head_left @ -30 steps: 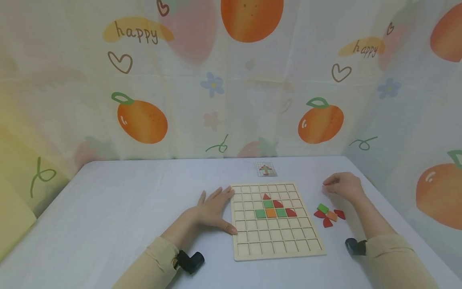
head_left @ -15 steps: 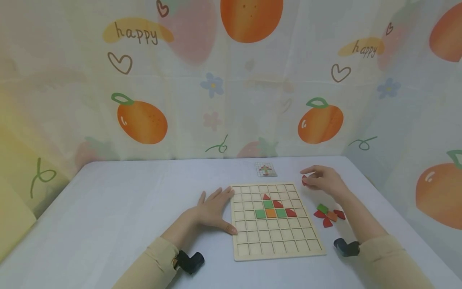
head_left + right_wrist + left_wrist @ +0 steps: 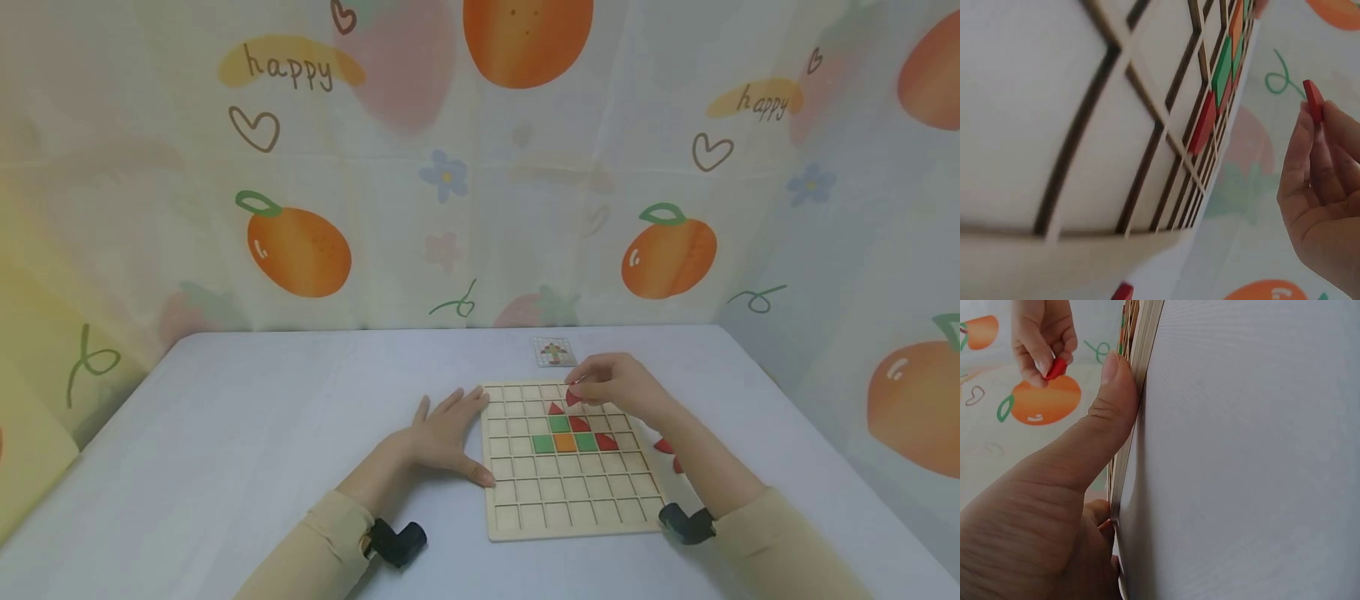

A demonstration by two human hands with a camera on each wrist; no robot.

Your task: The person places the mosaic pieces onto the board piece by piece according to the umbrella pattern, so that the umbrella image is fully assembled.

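Observation:
A wooden grid board (image 3: 525, 492) lies on the table. My left hand (image 3: 442, 439) rests spread along its left edge, fingertips at the far left corner and thumb (image 3: 1110, 394) against the side. Between thumb and fingers, my right hand (image 3: 622, 390) pinches a red rounded piece (image 3: 573, 397), held over the board's far rows; the right wrist view shows this piece edge-on. Set in the grid are a red triangle (image 3: 556, 408), an orange square (image 3: 564, 442), green squares (image 3: 542, 443) and red quarter-round pieces (image 3: 607, 442).
A small pattern card (image 3: 553, 352) lies behind the board. Red loose pieces (image 3: 664, 446) show to the board's right, partly hidden by the right forearm. A fruit-print cloth (image 3: 450, 217) hangs behind the white table (image 3: 300, 400).
My right hand has moved left from beside the loose pieces to over the board, carrying the red piece. The left hand has stayed on the board's edge.

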